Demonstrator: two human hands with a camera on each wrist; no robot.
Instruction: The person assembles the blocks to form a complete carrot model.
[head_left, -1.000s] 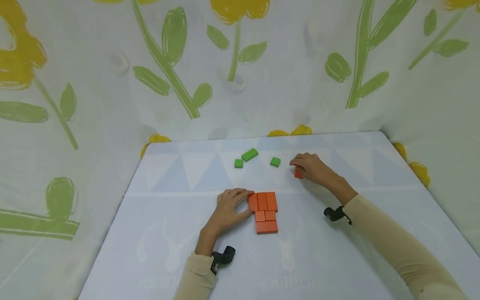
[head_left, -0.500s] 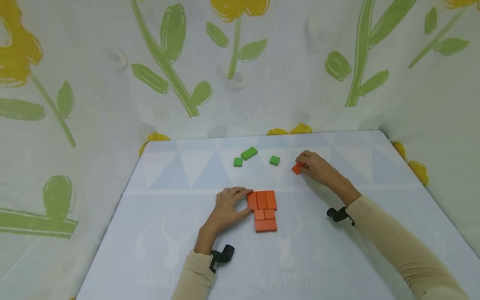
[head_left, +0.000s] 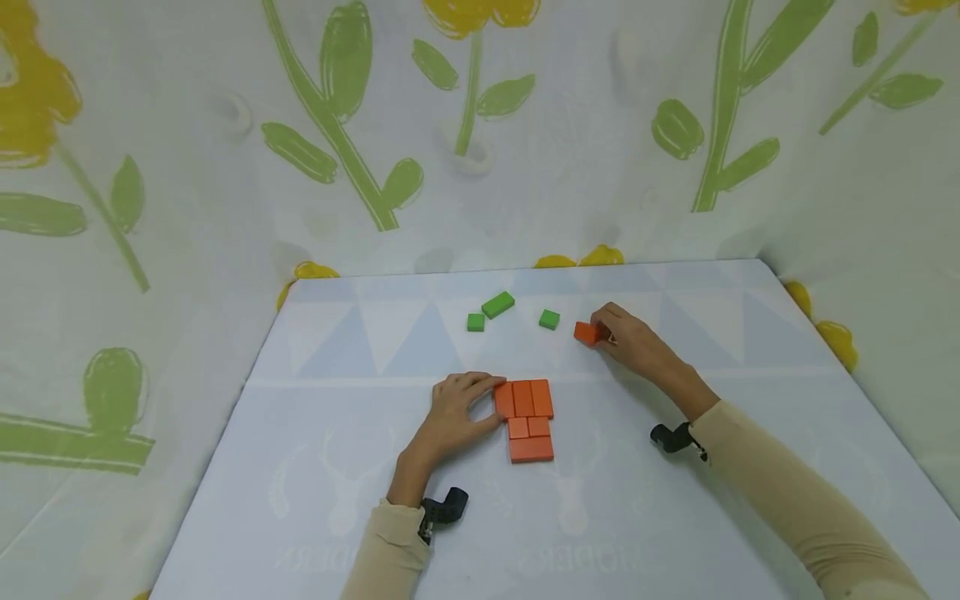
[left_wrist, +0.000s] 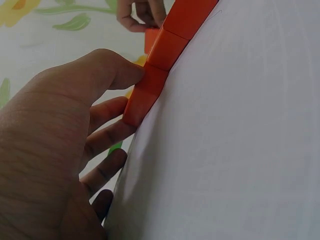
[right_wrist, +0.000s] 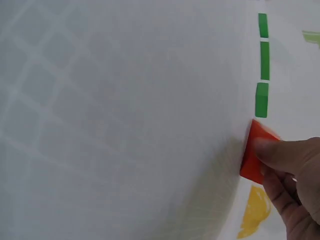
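Note:
In the head view my right hand point(head_left: 633, 337) pinches a small orange block point(head_left: 586, 332) at the far right of the table. The right wrist view shows my thumb point(right_wrist: 282, 152) against that block's face point(right_wrist: 254, 150), fingers behind it. My left hand point(head_left: 453, 421) holds the left end of a flat orange block arrangement point(head_left: 531, 450), thumb and index finger at opposite ends of its upper left block point(head_left: 505, 401). That arrangement has three blocks in its top row, two small ones beneath, and one wide one at the bottom. Up close, my left thumb point(left_wrist: 117, 72) rests on an orange block point(left_wrist: 145, 95).
Beyond the arrangement lie a long green block point(head_left: 498, 305), a small green block point(head_left: 476, 322) to its left and another green block point(head_left: 550, 319) to the right. A pale patterned cloth covers the table point(head_left: 337, 467). Flower-printed curtains point(head_left: 562, 183) hang behind and at the sides.
The orange block in my right hand, mostly covered by the fingers a second ago, has turned and now shows beyond the fingertips, slightly farther left. My left hand stays at the arrangement.

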